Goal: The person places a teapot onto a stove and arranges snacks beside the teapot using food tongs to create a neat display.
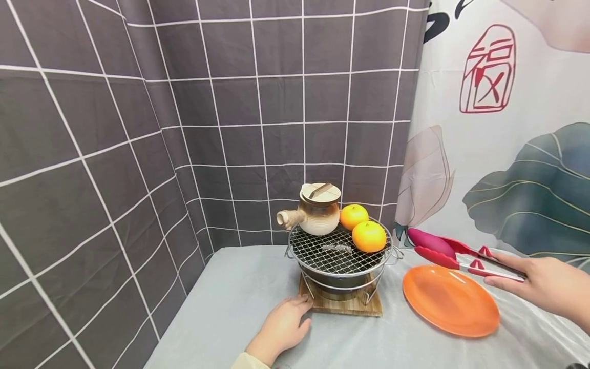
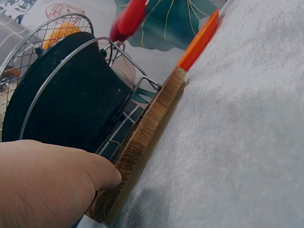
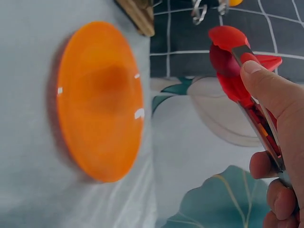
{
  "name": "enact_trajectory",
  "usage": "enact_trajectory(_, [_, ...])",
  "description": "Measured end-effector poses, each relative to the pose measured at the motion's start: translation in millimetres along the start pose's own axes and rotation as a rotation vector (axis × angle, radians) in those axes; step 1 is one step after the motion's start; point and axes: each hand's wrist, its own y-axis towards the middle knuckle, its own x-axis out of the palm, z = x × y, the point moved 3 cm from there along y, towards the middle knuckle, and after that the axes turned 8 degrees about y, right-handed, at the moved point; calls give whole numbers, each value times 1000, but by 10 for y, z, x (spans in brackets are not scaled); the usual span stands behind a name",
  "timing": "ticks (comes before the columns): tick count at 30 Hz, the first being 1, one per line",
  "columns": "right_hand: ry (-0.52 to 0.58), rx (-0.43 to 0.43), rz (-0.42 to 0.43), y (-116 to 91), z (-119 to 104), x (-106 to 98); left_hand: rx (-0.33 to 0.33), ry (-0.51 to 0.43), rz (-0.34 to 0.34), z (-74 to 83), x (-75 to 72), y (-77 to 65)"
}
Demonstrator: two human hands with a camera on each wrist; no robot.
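My right hand (image 1: 539,282) grips red-tipped tongs (image 1: 490,270), whose heads clamp a purple sweet potato (image 1: 430,242). It holds them in the air above an orange plate (image 1: 449,302). In the right wrist view, the thumb presses one arm of the tongs (image 3: 261,126) and the plate (image 3: 100,102) lies on the left. My left hand (image 1: 283,325) rests its fingers on the front left corner of a wooden board (image 1: 343,306). The left wrist view shows a fingertip touching the board's edge (image 2: 147,126). On this board stands a round stove (image 1: 338,282) topped with wire mesh (image 1: 318,253).
A clay side-handled teapot (image 1: 320,218) with a lid sits at the back left of the mesh, beside two mandarins (image 1: 369,237). Wire handles (image 1: 395,254) jut from the stove's side. Pale cloth (image 1: 221,307) covers the table; a tile-patterned curtain (image 1: 276,102) hangs behind.
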Motion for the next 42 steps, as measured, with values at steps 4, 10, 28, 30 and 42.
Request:
enact_trajectory(4, [-13,5,14,75,-50,-119,2,-3,4,-1,-9,-4])
enact_trajectory(10, [-8,1,28,168,-122,-248,-4,-13,-7,0,-17,-2])
enact_trajectory(28, [-7,-65,109,327,-478,-565,10,-5,1,7,-20,-3])
enact_trajectory(30, [-9,-77,117,338,-504,-591,6,-5,-6,10,-25,-4])
enact_trajectory(42, [-10,-79,135,363,-682,-697,5,-8,-1,20,-45,-17])
